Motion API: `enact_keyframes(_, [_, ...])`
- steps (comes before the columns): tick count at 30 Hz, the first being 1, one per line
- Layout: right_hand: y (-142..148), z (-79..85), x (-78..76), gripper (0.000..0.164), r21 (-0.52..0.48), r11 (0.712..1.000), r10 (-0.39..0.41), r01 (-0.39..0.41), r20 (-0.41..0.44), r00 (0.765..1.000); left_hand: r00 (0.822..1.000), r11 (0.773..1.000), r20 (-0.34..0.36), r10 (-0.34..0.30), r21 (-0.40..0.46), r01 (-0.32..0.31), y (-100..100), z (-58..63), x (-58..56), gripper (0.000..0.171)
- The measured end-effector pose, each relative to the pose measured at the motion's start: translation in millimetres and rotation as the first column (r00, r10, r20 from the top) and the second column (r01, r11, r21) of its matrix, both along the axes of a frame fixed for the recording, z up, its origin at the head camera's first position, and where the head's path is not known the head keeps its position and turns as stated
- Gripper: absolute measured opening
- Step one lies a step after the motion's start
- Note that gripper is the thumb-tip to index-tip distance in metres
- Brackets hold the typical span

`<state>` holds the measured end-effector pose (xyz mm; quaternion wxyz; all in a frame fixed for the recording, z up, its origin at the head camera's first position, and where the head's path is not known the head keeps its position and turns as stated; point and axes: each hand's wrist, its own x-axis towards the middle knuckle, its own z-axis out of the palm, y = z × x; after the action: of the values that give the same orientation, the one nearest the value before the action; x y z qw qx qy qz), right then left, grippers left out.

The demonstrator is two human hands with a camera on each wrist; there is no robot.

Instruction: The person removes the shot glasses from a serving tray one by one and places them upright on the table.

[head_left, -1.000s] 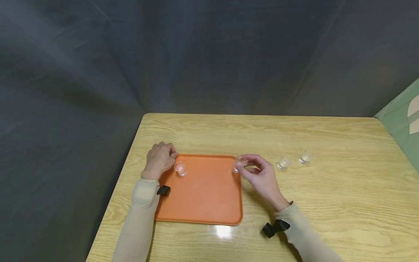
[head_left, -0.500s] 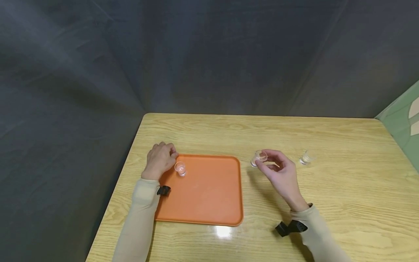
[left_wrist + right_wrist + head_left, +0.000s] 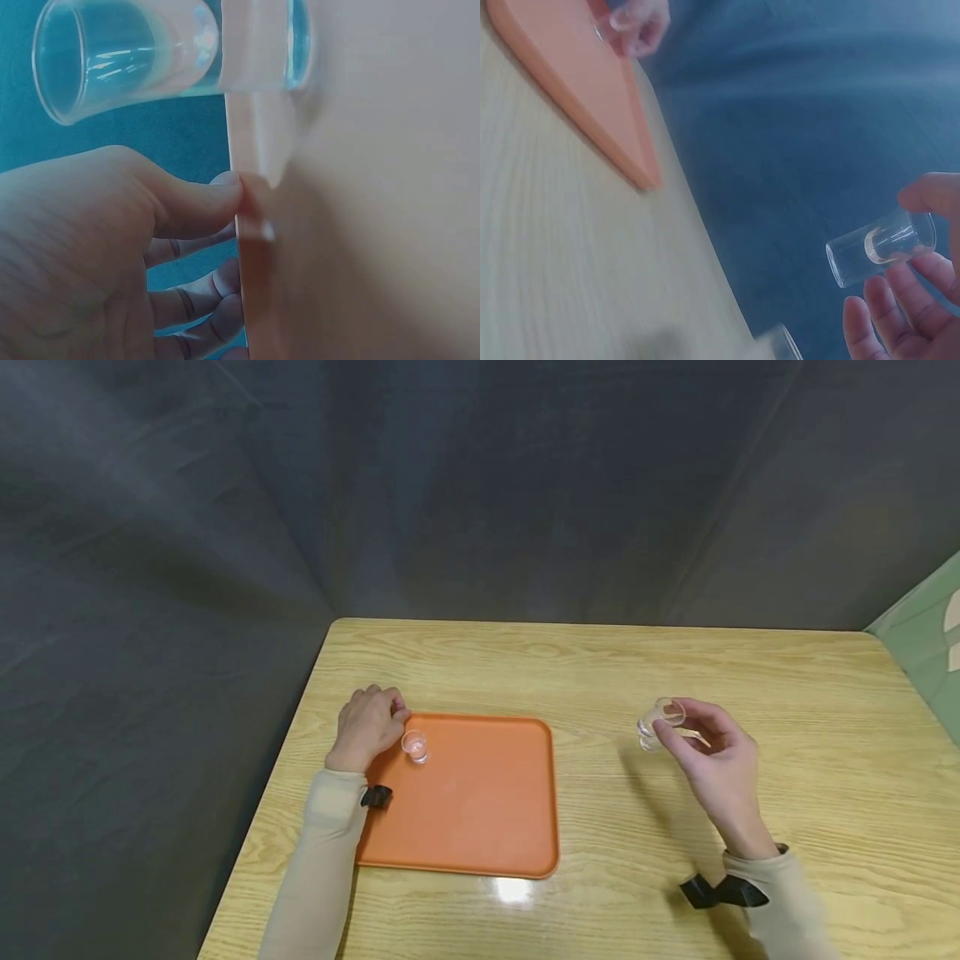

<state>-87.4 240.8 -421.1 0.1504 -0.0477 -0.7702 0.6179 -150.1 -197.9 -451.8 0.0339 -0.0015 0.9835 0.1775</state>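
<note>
Head view: our right hand (image 3: 722,768) pinches a small clear glass (image 3: 849,261) near its rim, over the table (image 3: 825,710), its long axis leaning, base toward the orange tray (image 3: 480,810) left of that grip. Our left hand (image 3: 365,724), well apart, pinches the tray's edge just beside a second glass (image 3: 416,746). Part of a third glass (image 3: 786,345) shows nearer our right hand.

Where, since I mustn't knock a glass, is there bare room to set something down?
Bare: the orange tray, right of its glass; the table between the tray and the far curtain. Crowded: that glass's corner by the left hand; around the right hand, with a held glass and a partly seen glass.
</note>
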Motion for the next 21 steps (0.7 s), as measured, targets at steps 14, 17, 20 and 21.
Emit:
enact_keyframes(14, [46.8,-15.9,6.1,0.035,-0.025,0.987,-0.157,0.161,0.096,0.983,1.000,1.000,0.000,-0.006,-0.004,0.006,-1.7,1.4,0.3,0.013])
enact_keyframes(17, [54.3,-24.1,8.8,0.034,0.019,0.990,-0.144,0.143,0.160,0.976,1.000,1.000,0.007,-0.006,-0.003,0.006,-1.5,1.3,0.8,0.014])
enact_keyframes(20, [60.9,-32.7,9.9,0.035,0.031,0.994,-0.112,0.108,0.223,0.968,1.000,1.000,0.004,-0.008,-0.002,0.008,-1.3,1.2,1.1,0.014])
enact_keyframes(21, [62.7,-35.4,9.6,0.035,0.023,0.995,-0.101,0.098,0.235,0.967,1.000,1.000,0.002,-0.008,-0.001,0.008,-1.2,1.1,1.1,0.014])
